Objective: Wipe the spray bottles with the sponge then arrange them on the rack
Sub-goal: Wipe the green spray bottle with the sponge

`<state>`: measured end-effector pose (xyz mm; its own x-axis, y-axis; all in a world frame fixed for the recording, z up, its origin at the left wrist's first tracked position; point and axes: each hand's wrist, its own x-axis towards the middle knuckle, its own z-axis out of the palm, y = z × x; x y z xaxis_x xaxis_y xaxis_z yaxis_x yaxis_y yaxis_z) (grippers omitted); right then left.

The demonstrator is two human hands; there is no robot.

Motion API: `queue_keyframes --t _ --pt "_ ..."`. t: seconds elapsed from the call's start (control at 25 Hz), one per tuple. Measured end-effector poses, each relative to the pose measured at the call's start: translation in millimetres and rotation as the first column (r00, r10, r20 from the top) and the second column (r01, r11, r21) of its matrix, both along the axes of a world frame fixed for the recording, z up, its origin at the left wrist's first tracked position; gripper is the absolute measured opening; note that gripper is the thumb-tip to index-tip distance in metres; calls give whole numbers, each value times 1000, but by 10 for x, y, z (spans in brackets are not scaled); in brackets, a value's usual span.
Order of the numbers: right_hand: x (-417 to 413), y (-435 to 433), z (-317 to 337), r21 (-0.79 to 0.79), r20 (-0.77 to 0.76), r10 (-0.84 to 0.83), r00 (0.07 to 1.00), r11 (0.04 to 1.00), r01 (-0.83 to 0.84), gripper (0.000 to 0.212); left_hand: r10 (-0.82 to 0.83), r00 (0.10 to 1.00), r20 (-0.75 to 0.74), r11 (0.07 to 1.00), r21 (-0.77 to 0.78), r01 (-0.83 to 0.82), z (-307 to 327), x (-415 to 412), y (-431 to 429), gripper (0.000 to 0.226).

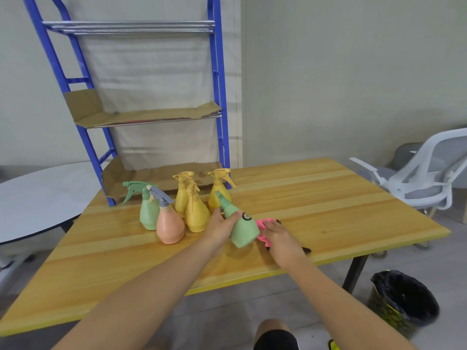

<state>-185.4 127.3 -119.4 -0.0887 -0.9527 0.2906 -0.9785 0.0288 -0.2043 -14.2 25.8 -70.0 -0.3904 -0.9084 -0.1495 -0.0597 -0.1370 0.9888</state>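
My left hand (220, 227) grips a green spray bottle (241, 228) by its neck, tilted and lifted just off the wooden table (328, 198). Against the bottle's right side, my right hand (279, 236) holds a pink sponge (264, 226). To the left, several other bottles stand in a cluster: a green one (147, 210), a peach one with a grey trigger (169, 223), and three yellow ones (197, 213). The blue rack (217, 97) stands at the table's far edge, with cardboard lining its middle and bottom shelves (141, 117).
A round white table (38, 198) is at the left. A white office chair (424, 178) stands at the right. A bin with a black liner (404, 299) sits on the floor beside the table's right leg. My knee (275, 334) shows at the bottom.
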Motion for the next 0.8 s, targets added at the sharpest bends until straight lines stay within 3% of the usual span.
queue_keyframes --t 0.08,0.16,0.24,0.36,0.52,0.6,0.8 --pt "79 4 100 54 -1 12 1000 998 -11 37 -27 984 177 973 -220 67 7 71 102 55" --pt "162 29 187 -54 201 -23 979 998 35 34 -34 966 258 918 -373 132 7 146 214 57" --pt "303 53 254 -146 345 67 936 989 -17 31 -23 961 277 872 -465 155 -3 255 295 59" --pt "619 106 350 -80 503 180 846 984 -161 49 8 965 261 861 -493 126 -2 501 373 63" --pt "1077 56 315 -23 455 217 864 973 -232 77 63 959 277 861 -501 88 21 1028 488 57" --pt "1381 -5 301 -14 473 253 844 960 -280 78 96 946 308 862 -500 76 -12 1357 537 54" --pt "2258 -301 248 7 550 349 758 906 -423 74 201 904 377 888 -459 -6 -156 2277 381 73"
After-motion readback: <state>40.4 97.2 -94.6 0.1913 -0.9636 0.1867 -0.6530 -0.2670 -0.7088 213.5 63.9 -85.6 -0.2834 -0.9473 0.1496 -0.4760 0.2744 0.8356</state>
